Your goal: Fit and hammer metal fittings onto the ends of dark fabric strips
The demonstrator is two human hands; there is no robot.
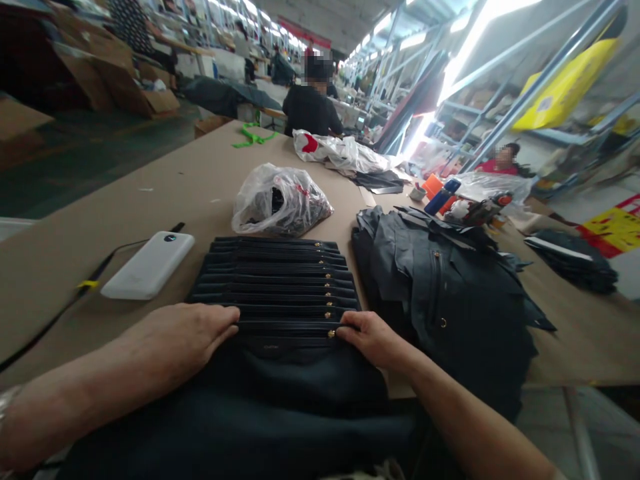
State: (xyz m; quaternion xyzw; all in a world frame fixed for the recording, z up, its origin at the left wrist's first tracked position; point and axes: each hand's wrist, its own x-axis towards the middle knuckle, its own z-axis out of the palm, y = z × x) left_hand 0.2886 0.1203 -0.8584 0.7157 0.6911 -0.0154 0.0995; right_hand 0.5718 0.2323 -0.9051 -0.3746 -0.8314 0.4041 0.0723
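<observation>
Black zippered panels (pixel 275 277) lie overlapped in a row before me, each with a gold zipper pull near its right end. The nearest panel (pixel 290 353) has a small label mark and drapes down over the table's front edge. My left hand (pixel 207 333) pinches this panel by its zipper edge at the left. At the right end, beside the gold pull, my right hand (pixel 367 337) pinches the same edge. A pile of dark panels (pixel 450 287) sits to the right, with a zipper and a small gold ring showing on top.
On the brown table (pixel 165 173) a white power bank (pixel 150 265) with a black cable lies at left. Behind the panels sits a clear plastic bag (pixel 280 200) of dark items. A blue cylindrical object (pixel 443 197) is beyond the pile. A person in black (pixel 313 110) sits past the table's far end.
</observation>
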